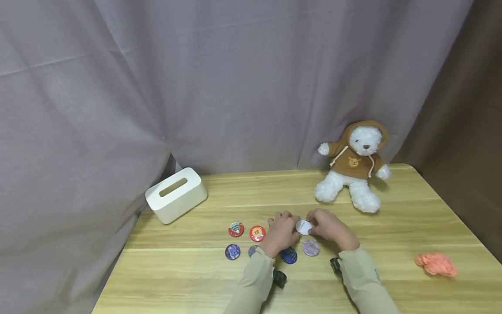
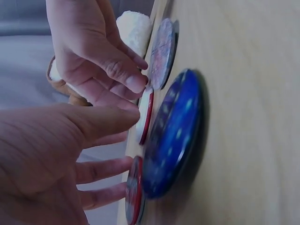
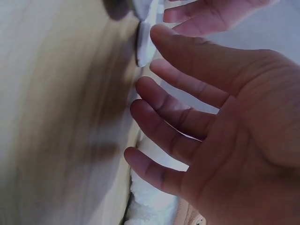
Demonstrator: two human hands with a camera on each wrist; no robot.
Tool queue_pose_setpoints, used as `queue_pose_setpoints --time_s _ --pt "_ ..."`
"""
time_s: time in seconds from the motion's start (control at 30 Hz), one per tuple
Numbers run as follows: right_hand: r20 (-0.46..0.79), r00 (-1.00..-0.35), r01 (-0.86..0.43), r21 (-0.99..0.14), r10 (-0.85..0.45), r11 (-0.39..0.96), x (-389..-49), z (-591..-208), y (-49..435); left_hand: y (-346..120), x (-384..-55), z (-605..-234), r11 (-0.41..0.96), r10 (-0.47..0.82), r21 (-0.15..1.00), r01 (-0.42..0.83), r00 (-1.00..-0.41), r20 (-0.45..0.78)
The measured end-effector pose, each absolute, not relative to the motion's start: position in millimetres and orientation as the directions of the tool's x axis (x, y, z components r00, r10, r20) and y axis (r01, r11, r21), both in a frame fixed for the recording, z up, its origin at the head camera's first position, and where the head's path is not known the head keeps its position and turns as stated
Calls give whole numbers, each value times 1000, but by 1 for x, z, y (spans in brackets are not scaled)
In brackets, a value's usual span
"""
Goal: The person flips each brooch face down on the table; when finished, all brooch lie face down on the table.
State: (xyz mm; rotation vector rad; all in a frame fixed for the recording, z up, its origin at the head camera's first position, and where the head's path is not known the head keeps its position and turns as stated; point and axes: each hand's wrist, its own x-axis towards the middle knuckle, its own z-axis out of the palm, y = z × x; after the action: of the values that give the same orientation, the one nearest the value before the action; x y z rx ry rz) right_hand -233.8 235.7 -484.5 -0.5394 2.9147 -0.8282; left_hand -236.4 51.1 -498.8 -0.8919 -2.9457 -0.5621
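Observation:
Between the two hands, a round badge with a white face [image 1: 303,227] is over the table; the left wrist view shows its red rim [image 2: 149,117]. My left hand [image 1: 280,233] pinches its left side with thumb and fingers. On the opposite edge, my right hand [image 1: 328,226] holds it with thumb and index finger, the other fingers spread loosely [image 3: 164,133]. Close below lie a dark blue badge [image 1: 289,255] and a pale purple badge [image 1: 310,247]. Another badge [image 1: 252,250] is partly hidden by the left hand. A red badge with a gold centre [image 1: 257,233] lies just left of that hand.
Farther left are a red badge with a striped picture [image 1: 236,229] and a purple badge [image 1: 232,251]. A white tissue box [image 1: 180,198] stands at the back left. The teddy bear in a brown hoodie [image 1: 354,165] sits at the back right, with coral yarn [image 1: 436,264] nearer the right edge.

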Motion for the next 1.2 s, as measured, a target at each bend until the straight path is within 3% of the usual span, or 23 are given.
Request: queue_pose_setpoints --time_s 0.4,0.77,1.2 --pt "158 -928 -370 -509 -338 777 -230 -476 222 34 -242 -492 714 528 451 535 -835 155" --pt "271 -889 -456 -440 -370 774 -225 -472 202 21 -242 -489 726 503 475 497 -855 126" --pt "183 -903 -429 -413 -388 803 -225 -475 184 8 -242 -492 748 470 465 474 -873 132"
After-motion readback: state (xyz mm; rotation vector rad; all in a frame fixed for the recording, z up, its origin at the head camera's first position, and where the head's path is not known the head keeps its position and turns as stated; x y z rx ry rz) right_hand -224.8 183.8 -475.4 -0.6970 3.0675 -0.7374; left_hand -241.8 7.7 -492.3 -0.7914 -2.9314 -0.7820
